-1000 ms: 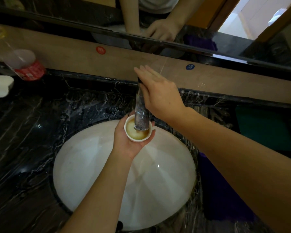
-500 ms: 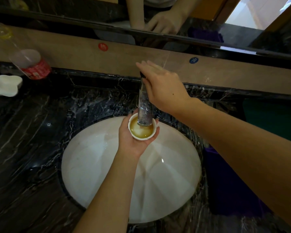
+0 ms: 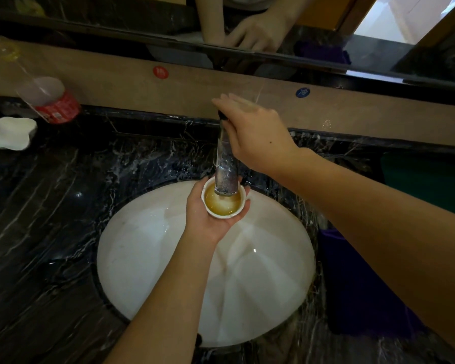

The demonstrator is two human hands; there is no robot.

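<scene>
My left hand (image 3: 208, 219) cups a small white cup (image 3: 223, 204) with brownish liquid, held over the back of the white basin (image 3: 168, 258). The chrome tap spout (image 3: 226, 166) reaches down to the cup's rim. My right hand (image 3: 252, 132) rests on top of the tap with its fingers straight and pointing left. The part of the tap under that hand is hidden.
Black marble counter (image 3: 50, 206) surrounds the basin. A plastic bottle with a red label (image 3: 50, 101) and a white soap dish (image 3: 8, 134) sit at the back left. A mirror (image 3: 247, 27) runs along the back. A purple cloth (image 3: 357, 285) lies on the right.
The view has shifted slightly. Both hands keep their places, the left under the spout with the cup, the right on the tap.
</scene>
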